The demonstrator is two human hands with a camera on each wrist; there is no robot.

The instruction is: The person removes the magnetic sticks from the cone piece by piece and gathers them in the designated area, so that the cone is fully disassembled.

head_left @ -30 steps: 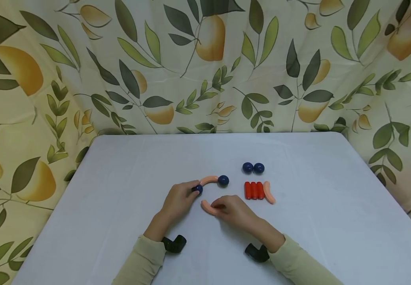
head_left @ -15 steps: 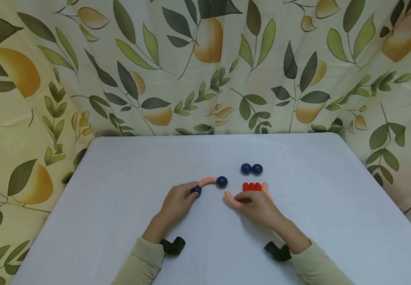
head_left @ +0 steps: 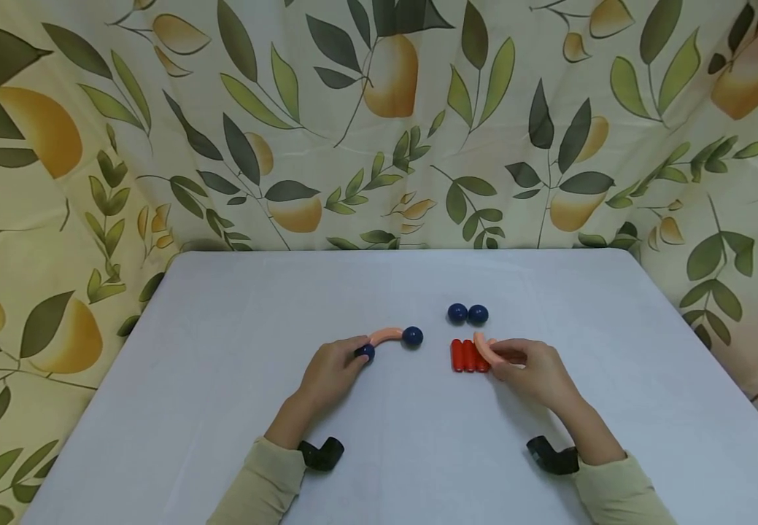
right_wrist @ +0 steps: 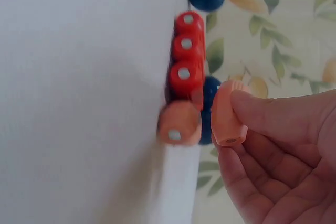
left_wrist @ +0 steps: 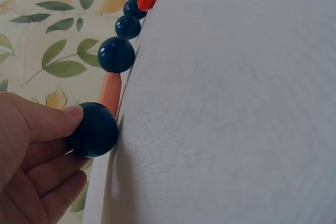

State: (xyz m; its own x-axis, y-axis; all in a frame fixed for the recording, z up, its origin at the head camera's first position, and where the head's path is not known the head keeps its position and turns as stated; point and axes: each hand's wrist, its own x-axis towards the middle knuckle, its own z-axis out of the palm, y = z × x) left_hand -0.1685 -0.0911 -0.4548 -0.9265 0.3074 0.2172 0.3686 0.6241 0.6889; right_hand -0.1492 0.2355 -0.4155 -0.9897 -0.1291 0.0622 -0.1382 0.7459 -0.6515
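Observation:
My left hand (head_left: 331,372) pinches a dark blue ball (left_wrist: 96,130) between thumb and fingers. A curved peach rod (head_left: 386,335) joins that ball to a second dark blue ball (head_left: 412,336) on its right. With thumb and fingertips my right hand (head_left: 536,372) holds another curved peach rod (right_wrist: 227,114), one end face towards the right wrist camera. It hangs by the right end of three red rods (head_left: 463,356) lying side by side. A further peach rod (right_wrist: 179,123) lies beside the red ones, mostly hidden behind the held rod in the head view.
Two loose dark blue balls (head_left: 457,314) touch each other just behind the red rods. Everything lies on a white-covered table (head_left: 254,292). A leaf-and-fruit patterned cloth (head_left: 352,168) hangs behind the table's far edge and at its sides.
My right hand has carried its peach rod to the right, from near the left hand to the red rods. My left hand stays on its ball.

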